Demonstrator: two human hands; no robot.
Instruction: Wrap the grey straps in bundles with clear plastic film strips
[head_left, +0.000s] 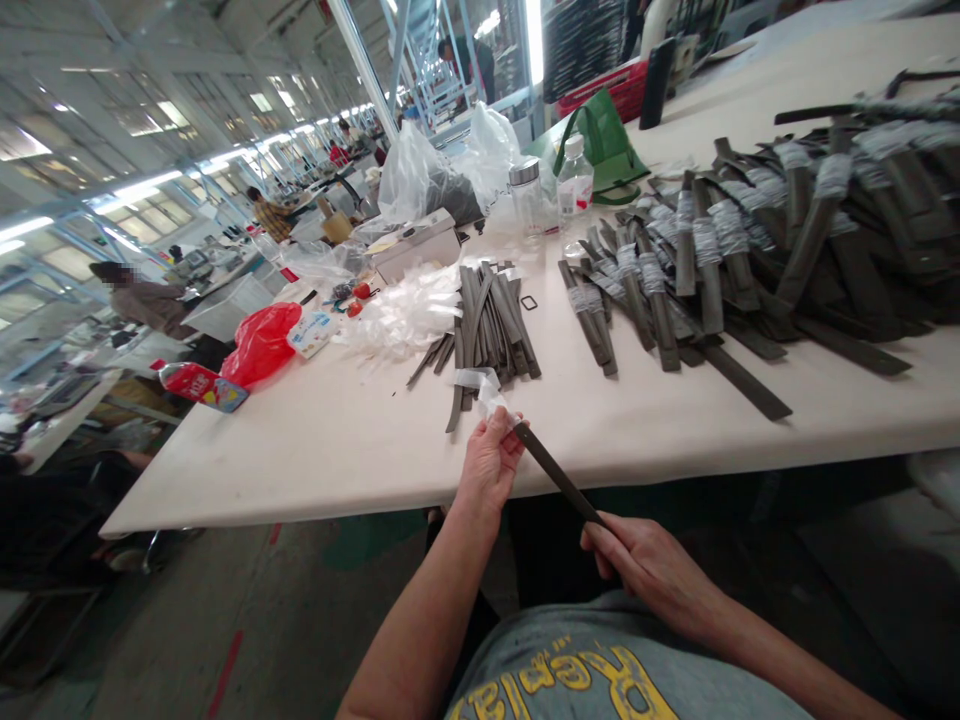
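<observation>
A dark strap (556, 470) slants between my two hands just in front of the table edge. My left hand (491, 455) is closed around its upper end, where a piece of clear plastic film (480, 385) sits between the fingers and sticks out past them. Lower down, my right hand (641, 555) pinches the strap near its other end, which the fingers hide. Beyond my left hand lies a loose pile of bare dark straps (491, 320). Left of that pile spreads a heap of clear plastic pieces (420, 305).
Straps wrapped in plastic (712, 240) are heaped on the table's right. Farther back stand a glass jar (526, 200), a plastic bottle (575, 190) and a green bag (604, 150). A red bag (262, 345) and a red bottle (202, 385) lie left. People work in the background.
</observation>
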